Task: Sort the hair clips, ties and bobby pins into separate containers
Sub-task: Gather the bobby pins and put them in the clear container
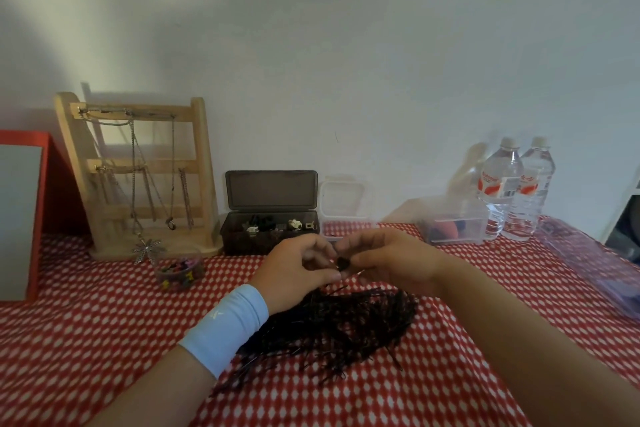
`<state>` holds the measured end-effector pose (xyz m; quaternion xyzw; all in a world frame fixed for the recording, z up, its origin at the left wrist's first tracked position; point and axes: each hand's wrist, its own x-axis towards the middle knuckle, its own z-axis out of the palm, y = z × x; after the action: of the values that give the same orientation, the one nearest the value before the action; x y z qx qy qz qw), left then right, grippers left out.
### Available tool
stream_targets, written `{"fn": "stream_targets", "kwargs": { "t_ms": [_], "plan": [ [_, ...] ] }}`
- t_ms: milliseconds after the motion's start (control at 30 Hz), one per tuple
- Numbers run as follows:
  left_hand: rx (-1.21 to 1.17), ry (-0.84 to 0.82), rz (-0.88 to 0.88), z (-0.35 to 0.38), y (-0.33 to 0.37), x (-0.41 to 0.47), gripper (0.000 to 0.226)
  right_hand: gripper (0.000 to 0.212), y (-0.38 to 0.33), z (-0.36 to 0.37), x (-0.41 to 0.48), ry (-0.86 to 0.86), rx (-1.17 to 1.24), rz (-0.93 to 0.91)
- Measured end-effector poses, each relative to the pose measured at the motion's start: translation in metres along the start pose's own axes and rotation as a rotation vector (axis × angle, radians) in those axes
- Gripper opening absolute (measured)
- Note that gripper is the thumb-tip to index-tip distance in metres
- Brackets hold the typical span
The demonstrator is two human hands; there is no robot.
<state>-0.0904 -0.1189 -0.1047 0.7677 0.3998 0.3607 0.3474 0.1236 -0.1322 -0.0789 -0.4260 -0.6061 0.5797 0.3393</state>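
Note:
A heap of black bobby pins [346, 326] lies on the red-and-white cloth in front of me. Just above its far edge my left hand [298, 270] and my right hand [388, 260] meet, fingertips pinching a small black hair piece [343, 264] between them; what kind it is I cannot tell. A dark open box [270, 239] at the back holds several clips. A small round clear tub [180, 272] on the left holds colourful little clips. A clear box [453, 224] on the right holds dark and reddish items. A light blue wristband sits on my left wrist.
A wooden jewellery stand [138, 177] with hanging chains stands at the back left beside a red-framed panel [20, 215]. An open clear container [343, 204] sits behind my hands. Two water bottles [516, 187] stand at the back right, and a clear plastic sheet [595, 263] lies at the right edge.

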Motion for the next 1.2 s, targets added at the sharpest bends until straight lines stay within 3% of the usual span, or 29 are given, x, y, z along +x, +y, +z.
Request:
{"fn": "stream_targets", "kwargs": {
  "t_ms": [133, 233, 367, 500, 600, 667, 800, 867, 1067, 1200],
  "plan": [
    [-0.060, 0.020, -0.043, -0.007, -0.002, 0.000, 0.024, 0.037, -0.002, 0.009, -0.001, 0.049, -0.100, -0.062],
    [-0.090, 0.022, -0.041, -0.012, -0.004, 0.002, 0.024, 0.031, -0.002, 0.017, 0.001, 0.183, -0.164, -0.132],
    [-0.092, -0.003, -0.040, -0.015, -0.011, 0.003, 0.018, 0.025, 0.003, 0.023, 0.004, 0.209, -0.189, -0.196],
    [0.096, -0.099, 0.001, -0.023, -0.017, 0.003, 0.017, 0.022, 0.008, 0.026, 0.007, 0.341, -0.150, -0.257],
    [0.201, -0.191, -0.012, -0.025, -0.018, 0.002, 0.016, 0.025, 0.011, 0.025, 0.009, 0.367, -0.251, -0.272],
    [0.214, -0.114, 0.003, -0.024, -0.015, 0.004, 0.019, 0.025, 0.012, 0.024, 0.010, 0.380, -0.303, -0.283],
    [-0.092, 0.108, 0.045, -0.023, -0.005, 0.008, 0.016, 0.015, 0.005, 0.026, 0.019, 0.365, -0.358, -0.291],
    [-0.093, 0.162, 0.043, -0.026, -0.002, 0.012, 0.012, 0.014, -0.003, 0.027, 0.029, 0.376, -0.425, -0.306],
    [0.121, 0.245, -0.060, -0.064, -0.008, 0.038, 0.009, 0.013, -0.030, 0.034, 0.085, 0.442, -0.747, -0.324],
    [0.337, 0.208, -0.105, -0.081, -0.018, 0.040, 0.013, 0.028, -0.034, 0.036, 0.121, 0.430, -0.971, -0.273]
  ]
}}
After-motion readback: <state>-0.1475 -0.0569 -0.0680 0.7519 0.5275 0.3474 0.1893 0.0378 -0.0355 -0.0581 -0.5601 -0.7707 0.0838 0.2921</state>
